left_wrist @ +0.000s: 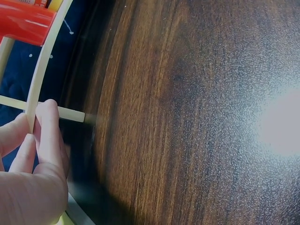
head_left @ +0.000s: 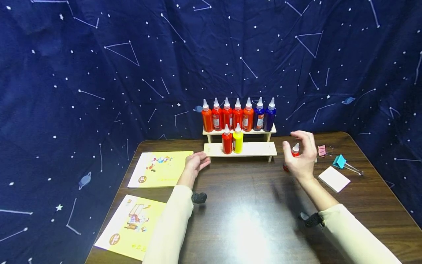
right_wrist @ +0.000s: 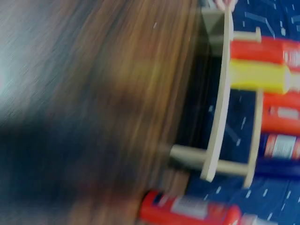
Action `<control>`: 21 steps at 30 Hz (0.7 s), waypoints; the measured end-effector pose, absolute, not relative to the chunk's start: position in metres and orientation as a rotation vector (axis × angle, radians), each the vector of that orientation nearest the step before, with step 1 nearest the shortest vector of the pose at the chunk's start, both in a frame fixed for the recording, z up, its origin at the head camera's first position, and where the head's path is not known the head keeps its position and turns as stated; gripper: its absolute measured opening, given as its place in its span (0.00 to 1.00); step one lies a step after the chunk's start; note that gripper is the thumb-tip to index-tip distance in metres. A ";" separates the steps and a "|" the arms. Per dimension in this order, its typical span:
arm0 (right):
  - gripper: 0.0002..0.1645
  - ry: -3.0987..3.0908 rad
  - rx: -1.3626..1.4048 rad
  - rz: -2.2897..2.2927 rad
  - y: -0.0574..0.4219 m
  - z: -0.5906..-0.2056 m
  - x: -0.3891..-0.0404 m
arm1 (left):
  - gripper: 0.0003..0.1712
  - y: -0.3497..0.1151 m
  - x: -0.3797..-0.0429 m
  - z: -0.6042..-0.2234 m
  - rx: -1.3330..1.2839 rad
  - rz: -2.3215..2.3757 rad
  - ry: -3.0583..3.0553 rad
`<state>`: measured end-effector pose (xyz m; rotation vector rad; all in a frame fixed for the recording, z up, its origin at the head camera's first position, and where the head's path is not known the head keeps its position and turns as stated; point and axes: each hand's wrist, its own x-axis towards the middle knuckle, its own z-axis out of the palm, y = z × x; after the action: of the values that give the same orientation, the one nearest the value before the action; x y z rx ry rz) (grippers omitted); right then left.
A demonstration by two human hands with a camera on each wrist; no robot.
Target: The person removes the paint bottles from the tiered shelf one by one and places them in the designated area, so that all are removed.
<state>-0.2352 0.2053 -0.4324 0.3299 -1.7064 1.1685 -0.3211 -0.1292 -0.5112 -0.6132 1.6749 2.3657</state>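
A two-tier wooden rack [head_left: 257, 149] stands at the back of the table. My left hand [head_left: 196, 161] pinches the left end of its lower board [left_wrist: 40, 77], thumb on one side and fingers on the other. On that board stand a red squeeze bottle [head_left: 227, 143] and a yellow squeeze bottle [head_left: 238, 142]. Right of the rack, my right hand [head_left: 302, 159] is spread in front of another red squeeze bottle [head_left: 295, 151], its white nozzle showing between thumb and fingers. The right wrist view shows this red bottle [right_wrist: 183, 208] upright on the table, without the hand.
Several red, orange and dark blue bottles [head_left: 248, 119] line the upper tier. Right of my right hand lie a pink clip [head_left: 321, 150], a teal binder clip [head_left: 339, 161] and a white pad [head_left: 334, 179]. Two yellow picture books [head_left: 158, 170] lie at left. A dark starry cloth [head_left: 211, 66] hangs behind.
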 end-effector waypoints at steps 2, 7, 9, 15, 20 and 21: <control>0.20 -1.818 0.405 1.179 0.196 -0.436 -0.245 | 0.21 -0.129 -0.321 -0.511 -0.613 2.359 1.678; 0.28 -2.227 0.456 1.279 0.165 -0.448 -0.266 | 0.21 -0.129 -0.322 -0.510 -0.613 2.353 1.678; 0.32 -2.338 0.441 1.354 0.154 -0.452 -0.275 | 0.22 -0.130 -0.322 -0.510 -0.611 2.353 1.676; 0.39 -2.445 0.372 1.485 0.128 -0.459 -0.296 | 0.21 -0.128 -0.320 -0.509 -0.609 2.356 1.681; 0.40 -2.477 0.285 1.519 0.108 -0.460 -0.305 | 0.21 -0.129 -0.320 -0.509 -0.608 2.355 1.688; 0.39 -2.484 0.263 1.521 0.106 -0.460 -0.305 | 0.21 -0.129 -0.320 -0.509 -0.609 2.357 1.687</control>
<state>-0.3053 0.1057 -0.4603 0.2625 -2.4845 1.5214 -0.3202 -0.1293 -0.5088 -0.6089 1.6865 2.3565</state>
